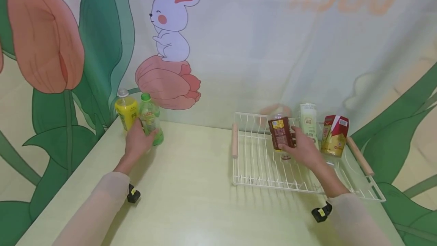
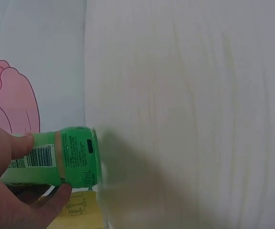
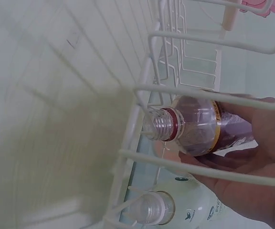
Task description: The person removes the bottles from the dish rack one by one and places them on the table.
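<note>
Dark-red-labelled bottle [image 1: 280, 134], turned neck-down, was over the white wire rack [image 1: 256, 155], the right hand [image 1: 302, 145] wrapped round its label; its open, threaded neck [image 3: 159, 125] pointed down among the wires, and I could not tell whether it touched them. The worktop [image 1: 191, 185] carried the rack and spread out to its left. A wooden handle [image 1: 235, 139] ran along each side of the rack. Near the rack's right handle stood a red-and-gold bottle [image 1: 334, 137], inverted, and toward the rack's back a green-and-white bottle [image 1: 308, 117], also neck-down. Well left of the rack, the left hand [image 1: 136, 139] grasped an upright green bottle [image 1: 148, 115] with its cap on; whether its base met the worktop was hard to tell. Just beside it, farther from the rack, was a yellow bottle [image 1: 127, 110]. Behind the rack hung a pale backdrop [image 1: 239, 48], a white rabbit [image 1: 170, 22] printed on it left of the rack.
</note>
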Demonstrator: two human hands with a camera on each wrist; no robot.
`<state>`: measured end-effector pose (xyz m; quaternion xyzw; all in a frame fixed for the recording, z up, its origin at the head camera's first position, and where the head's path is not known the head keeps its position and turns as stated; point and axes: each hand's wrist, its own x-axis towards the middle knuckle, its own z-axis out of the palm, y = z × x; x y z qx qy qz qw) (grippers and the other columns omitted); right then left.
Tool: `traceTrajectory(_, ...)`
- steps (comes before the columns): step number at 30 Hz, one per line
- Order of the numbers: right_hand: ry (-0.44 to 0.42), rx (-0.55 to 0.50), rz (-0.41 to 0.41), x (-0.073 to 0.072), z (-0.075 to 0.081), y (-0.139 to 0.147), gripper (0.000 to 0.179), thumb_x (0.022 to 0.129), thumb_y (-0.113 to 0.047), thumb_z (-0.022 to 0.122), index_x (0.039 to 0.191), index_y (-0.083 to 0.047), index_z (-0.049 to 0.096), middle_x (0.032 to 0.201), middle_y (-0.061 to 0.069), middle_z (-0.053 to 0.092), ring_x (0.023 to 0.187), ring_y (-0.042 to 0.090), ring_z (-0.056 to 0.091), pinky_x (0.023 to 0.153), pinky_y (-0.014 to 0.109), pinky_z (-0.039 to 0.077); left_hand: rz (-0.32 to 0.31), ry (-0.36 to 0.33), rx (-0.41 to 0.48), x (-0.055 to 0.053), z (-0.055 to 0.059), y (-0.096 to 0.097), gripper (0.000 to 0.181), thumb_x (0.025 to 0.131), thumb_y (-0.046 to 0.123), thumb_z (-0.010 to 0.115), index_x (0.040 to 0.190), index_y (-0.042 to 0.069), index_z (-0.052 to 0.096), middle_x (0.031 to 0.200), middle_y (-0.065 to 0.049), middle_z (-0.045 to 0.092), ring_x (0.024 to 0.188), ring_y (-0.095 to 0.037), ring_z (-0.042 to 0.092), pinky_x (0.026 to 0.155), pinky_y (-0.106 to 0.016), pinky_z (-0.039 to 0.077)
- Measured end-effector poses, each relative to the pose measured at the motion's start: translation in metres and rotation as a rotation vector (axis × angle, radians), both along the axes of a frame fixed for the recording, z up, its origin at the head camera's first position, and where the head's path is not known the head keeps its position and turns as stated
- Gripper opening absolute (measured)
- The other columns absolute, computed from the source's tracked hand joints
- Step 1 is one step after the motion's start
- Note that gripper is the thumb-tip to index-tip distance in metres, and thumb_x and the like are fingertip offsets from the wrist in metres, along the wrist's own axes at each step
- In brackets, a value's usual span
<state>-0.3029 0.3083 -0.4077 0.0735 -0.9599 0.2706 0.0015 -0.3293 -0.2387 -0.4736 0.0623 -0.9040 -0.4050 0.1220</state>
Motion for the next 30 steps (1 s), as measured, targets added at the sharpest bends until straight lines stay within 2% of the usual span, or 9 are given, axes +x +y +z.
traceTrajectory(9, -0.013, 0.001, 0.039, 0.0, -0.001, -0.002, 0.082, 0.102, -0.032, 0.073, 0.156, 0.013, 0.029, 0.14, 0.039, 0.055, 0.124, 0.053, 0.06, 0.098, 0.063, 0.055, 0.02, -0.065, 0.016, 0.004, 0.004, 0.002, 0.081, 0.105, 0.026, 0.066, 0.162, -0.006, 0.018, 0.16, -0.034, 0.035, 0.148, -0.052, 0.037, 0.121, -0.064, 0.032)
traceTrajectory(15, 0.006, 0.016, 0.04, 0.003, -0.002, -0.001, 0.078, 0.102, -0.031, 0.074, 0.153, 0.012, 0.035, 0.138, 0.037, 0.057, 0.121, 0.051, 0.062, 0.097, 0.062, 0.056, -0.001, -0.06, 0.015, 0.003, 0.005, 0.003, 0.081, 0.104, 0.022, 0.068, 0.161, -0.007, 0.018, 0.158, -0.034, 0.037, 0.147, -0.051, 0.038, 0.12, -0.064, 0.034)
traceTrajectory(22, 0.019, 0.003, 0.055, 0.002, -0.005, 0.0, 0.078, 0.101, -0.031, 0.075, 0.153, 0.011, 0.036, 0.138, 0.036, 0.057, 0.119, 0.05, 0.064, 0.093, 0.06, 0.059, -0.017, -0.092, -0.011, 0.005, 0.008, 0.003, 0.08, 0.104, 0.023, 0.067, 0.159, -0.01, 0.019, 0.156, -0.035, 0.038, 0.145, -0.052, 0.041, 0.119, -0.064, 0.036)
traceTrajectory(25, 0.023, -0.001, 0.05, 0.002, -0.006, 0.0, 0.077, 0.1, -0.031, 0.076, 0.154, 0.01, 0.037, 0.138, 0.034, 0.058, 0.119, 0.048, 0.064, 0.093, 0.059, 0.059, -0.035, -0.123, -0.023, 0.007, 0.009, 0.003, 0.08, 0.103, 0.023, 0.068, 0.156, -0.013, 0.022, 0.154, -0.036, 0.038, 0.143, -0.052, 0.042, 0.118, -0.063, 0.038)
traceTrajectory(30, 0.047, 0.004, 0.05, 0.004, -0.004, 0.0, 0.078, 0.099, -0.033, 0.077, 0.153, 0.008, 0.04, 0.138, 0.032, 0.06, 0.118, 0.047, 0.064, 0.094, 0.059, 0.058, -0.076, -0.214, -0.015, 0.014, 0.015, 0.001, 0.085, 0.102, 0.026, 0.07, 0.156, -0.015, 0.02, 0.156, -0.038, 0.034, 0.143, -0.052, 0.041, 0.117, -0.063, 0.039)
